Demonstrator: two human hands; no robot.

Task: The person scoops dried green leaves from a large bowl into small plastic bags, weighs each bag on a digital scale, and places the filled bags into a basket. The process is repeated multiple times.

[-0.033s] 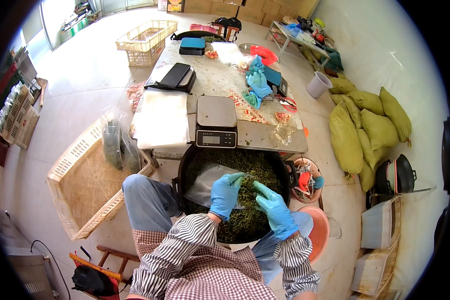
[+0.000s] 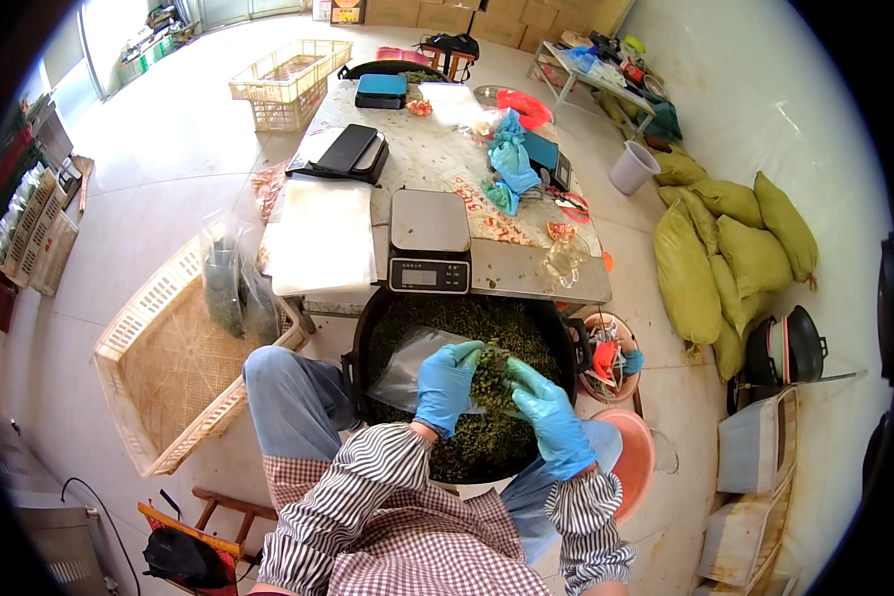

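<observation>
Both my hands wear blue gloves over a wide black pan (image 2: 360, 348) filled with small dark green plant bits (image 2: 487, 452) that look like dried berries or buds. My left hand (image 2: 447, 387) is closed at a clear plastic bag (image 2: 402, 372), which spreads out to its left across the pan. Between the hands is a clump of the green plant bits (image 2: 490, 382). My right hand (image 2: 549, 417) touches this clump from the right, its fingers bent together on it. The fingertips are partly hidden by the clump.
Behind the pan, a digital scale (image 2: 429, 238) and a stack of clear bags (image 2: 323, 233) lie on the table (image 2: 417, 164). Filled bags (image 2: 228, 288) stand in a cream crate (image 2: 159, 318) at left. Right of the pan are pink basins (image 2: 636, 462); farther right, green sacks (image 2: 685, 273).
My right hand's fingers have shifted very slightly at the clump. Otherwise the hands, bag and pan stay in place.
</observation>
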